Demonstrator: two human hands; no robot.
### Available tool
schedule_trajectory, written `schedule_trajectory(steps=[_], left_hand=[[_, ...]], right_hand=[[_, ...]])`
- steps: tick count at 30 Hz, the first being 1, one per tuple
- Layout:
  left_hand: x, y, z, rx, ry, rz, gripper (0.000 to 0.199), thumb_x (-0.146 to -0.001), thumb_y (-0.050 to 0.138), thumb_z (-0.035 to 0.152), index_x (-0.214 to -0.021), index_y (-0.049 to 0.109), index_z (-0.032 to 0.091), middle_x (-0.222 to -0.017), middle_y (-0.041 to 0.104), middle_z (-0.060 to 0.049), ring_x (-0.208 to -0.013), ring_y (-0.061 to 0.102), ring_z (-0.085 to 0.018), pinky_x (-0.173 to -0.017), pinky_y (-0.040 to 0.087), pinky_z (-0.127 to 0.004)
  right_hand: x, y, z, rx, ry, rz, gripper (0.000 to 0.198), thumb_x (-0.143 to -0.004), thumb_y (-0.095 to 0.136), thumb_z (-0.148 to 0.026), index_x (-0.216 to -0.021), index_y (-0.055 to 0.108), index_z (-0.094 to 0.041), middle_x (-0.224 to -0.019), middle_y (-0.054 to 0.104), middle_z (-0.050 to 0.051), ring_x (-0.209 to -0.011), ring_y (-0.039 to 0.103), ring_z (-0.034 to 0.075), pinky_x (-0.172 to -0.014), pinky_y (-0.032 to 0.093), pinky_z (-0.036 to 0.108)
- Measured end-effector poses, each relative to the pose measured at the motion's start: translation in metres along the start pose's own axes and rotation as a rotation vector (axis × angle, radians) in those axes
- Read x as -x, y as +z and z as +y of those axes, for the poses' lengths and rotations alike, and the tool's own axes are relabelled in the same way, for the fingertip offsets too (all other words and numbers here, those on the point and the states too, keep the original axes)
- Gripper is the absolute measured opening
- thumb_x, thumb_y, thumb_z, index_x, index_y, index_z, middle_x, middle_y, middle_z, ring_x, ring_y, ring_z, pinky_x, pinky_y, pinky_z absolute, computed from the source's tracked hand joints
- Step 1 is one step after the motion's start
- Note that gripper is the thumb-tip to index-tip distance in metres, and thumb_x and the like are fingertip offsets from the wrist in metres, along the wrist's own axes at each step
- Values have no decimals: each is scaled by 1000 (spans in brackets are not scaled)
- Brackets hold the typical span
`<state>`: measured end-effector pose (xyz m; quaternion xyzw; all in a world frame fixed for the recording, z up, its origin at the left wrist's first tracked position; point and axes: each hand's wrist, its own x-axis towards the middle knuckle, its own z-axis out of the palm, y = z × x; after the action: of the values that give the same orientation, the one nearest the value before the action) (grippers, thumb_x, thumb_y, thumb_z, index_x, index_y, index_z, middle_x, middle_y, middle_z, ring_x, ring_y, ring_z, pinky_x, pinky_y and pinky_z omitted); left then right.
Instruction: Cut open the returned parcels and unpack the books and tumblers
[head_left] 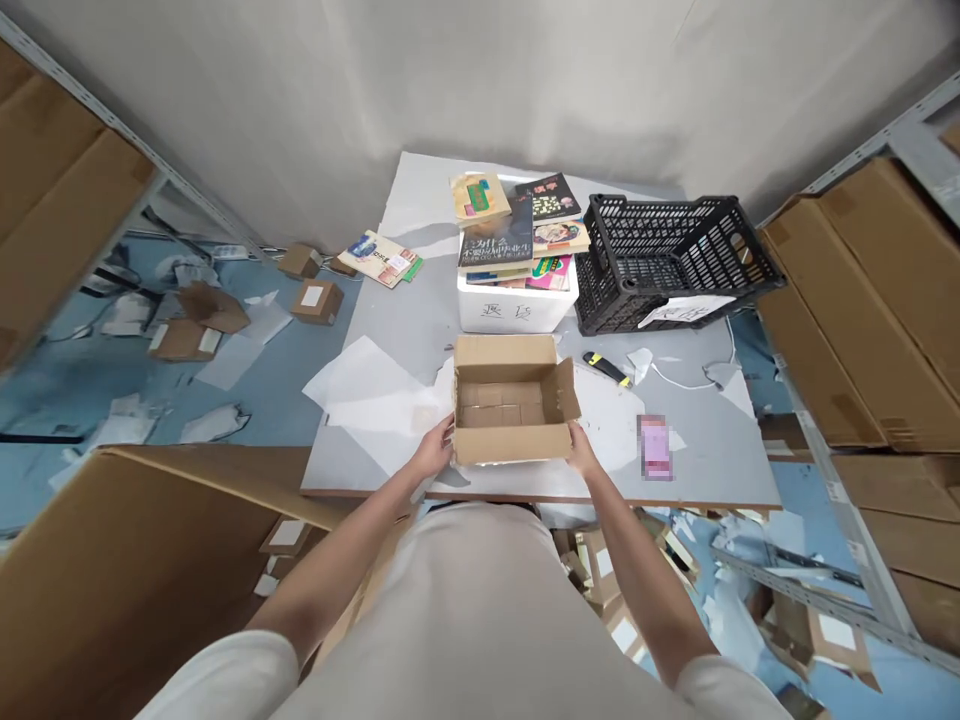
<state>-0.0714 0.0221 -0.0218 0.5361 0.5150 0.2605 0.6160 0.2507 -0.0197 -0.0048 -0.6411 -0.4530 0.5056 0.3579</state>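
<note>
Our left hand [433, 450] touches the left side of the open carton [514, 440], our right hand [580, 448] its near right corner; whether the fingers pinch, we cannot tell, because the carton partly hides them. Both our forearms slant inward to it. The carton is upright, over the near part of the table [720, 445]. Behind it, books [496, 238] overlap in a white box [517, 312]; to its right, we see a pink thing [656, 448], too blurred to recognise.

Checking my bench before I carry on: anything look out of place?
Yes: loose books jut past the left edge of the table, as does white paper. Books in the white box pile crookedly above its rim.
</note>
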Motion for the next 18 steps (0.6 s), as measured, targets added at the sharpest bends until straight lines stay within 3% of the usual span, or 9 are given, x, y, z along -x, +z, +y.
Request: schedule_trajectory(steps=[4,8,12,15,18], left_hand=[[2,-9,2,4,54,94,69,-65,74,40,-128,55,19,-137,52,-15,-126,50,-32,-102,43,-49],[2,-12,10,91,126,155,68,-74,69,47,-134,49,22,-139,48,-14,-119,55,-26,-94,51,-42],[-4,-5,5,93,60,132,81,-71,73,48,-140,41,21,-141,45,-17,-124,51,-30,-93,51,-45],[-3,-5,-7,-55,88,48,103,-59,82,46,-145,33,20,-151,34,-17,-136,38,-35,-106,40,-52],[0,-8,-23,-230,135,25,125,-44,90,38,-149,26,16,-155,26,-19,-143,24,-39,-117,22,-54]], right_hand=[[3,-1,-8,-51,-77,134,47,-70,66,-41,-111,62,-18,-100,70,8,-91,65,21,-88,52,40],[11,-1,-9,-9,-106,314,58,-85,51,-51,-131,51,-16,-109,67,11,-97,64,22,-94,49,43],[19,13,0,87,-76,236,69,-85,51,-56,-142,42,-18,-134,55,15,-118,56,26,-100,46,46],[33,27,6,327,-69,139,87,-79,60,-58,-149,30,-17,-150,36,19,-134,42,31,-103,43,49],[49,43,8,773,-148,174,93,-75,69,-52,-149,29,-15,-157,18,22,-145,20,37,-111,28,57]])
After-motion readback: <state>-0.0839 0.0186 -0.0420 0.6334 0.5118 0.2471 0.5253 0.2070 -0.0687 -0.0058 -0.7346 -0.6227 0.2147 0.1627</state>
